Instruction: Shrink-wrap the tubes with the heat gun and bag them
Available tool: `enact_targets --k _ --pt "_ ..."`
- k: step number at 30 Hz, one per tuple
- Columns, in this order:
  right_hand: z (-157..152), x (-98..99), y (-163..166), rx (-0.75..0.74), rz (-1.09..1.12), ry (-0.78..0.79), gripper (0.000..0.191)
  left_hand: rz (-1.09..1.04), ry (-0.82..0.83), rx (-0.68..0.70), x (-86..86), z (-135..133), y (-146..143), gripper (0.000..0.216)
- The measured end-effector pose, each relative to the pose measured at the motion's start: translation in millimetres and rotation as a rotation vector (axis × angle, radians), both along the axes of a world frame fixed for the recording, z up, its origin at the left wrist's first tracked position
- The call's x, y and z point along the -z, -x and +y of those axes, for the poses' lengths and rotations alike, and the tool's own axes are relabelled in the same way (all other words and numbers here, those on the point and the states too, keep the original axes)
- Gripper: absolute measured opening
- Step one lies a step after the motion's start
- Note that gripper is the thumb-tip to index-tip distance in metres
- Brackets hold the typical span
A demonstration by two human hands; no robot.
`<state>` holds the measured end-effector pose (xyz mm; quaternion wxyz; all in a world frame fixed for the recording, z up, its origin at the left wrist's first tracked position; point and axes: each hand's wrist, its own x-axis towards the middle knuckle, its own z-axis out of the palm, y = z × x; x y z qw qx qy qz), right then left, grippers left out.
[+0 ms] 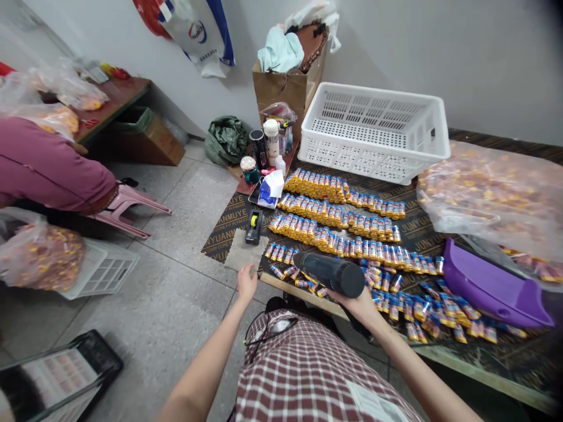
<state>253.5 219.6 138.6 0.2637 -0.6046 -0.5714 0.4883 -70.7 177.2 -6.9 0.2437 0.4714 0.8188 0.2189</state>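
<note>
The right hand (361, 303) has hold of a black bottle (328, 272) near its broad end; the hand comes at it from below, and the bottle hides most of the fingers. The bottle lies on its side in the grip, its long axis running roughly along the table's near edge, the far end pointing left, towards the left hand (247, 284). That hand is well apart from it, at the near edge of a grey cloth (241, 252) on the table corner, its fingers loosely curled; I cannot tell whether they pinch the cloth. Under and beyond the bottle are small tubes (323, 237), lined up in rows farther back and loose in front. A tape dispenser (254, 228) stands at the cloth's far side, and a purple scoop (488, 287) lies well to the right.
</note>
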Motion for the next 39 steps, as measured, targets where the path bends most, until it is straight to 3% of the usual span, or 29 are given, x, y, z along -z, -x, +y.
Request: enact_targets --k 8,12,18,25,32,39 --pt "5.5 -4.4 6.9 -0.083 -0.004 0.053 0.038 -0.084 0.059 0.135 3.5 72.5 -7.0 0.039" --pt "2.1 -10.0 4.0 -0.052 0.01 0.06 0.04 -0.102 0.099 0.12 6.4 91.2 -18.8 0.034" --pt "11.9 -10.9 10.4 -0.025 0.051 0.008 0.051 -0.051 0.103 -0.047 -2.2 83.9 -9.9 0.042" --pt "23.2 -3.4 21.0 -0.164 0.137 0.039 0.048 -0.039 0.119 -0.133 -10.0 54.2 21.4 0.035" --pt "15.7 -12.3 14.2 -0.051 0.052 0.026 0.045 -0.077 0.129 -0.039 -9.3 64.8 14.1 0.034" --pt "-8.0 -26.3 -27.9 0.076 -0.143 0.057 0.04 -0.123 0.115 0.099 -3.5 87.2 -9.9 0.039"
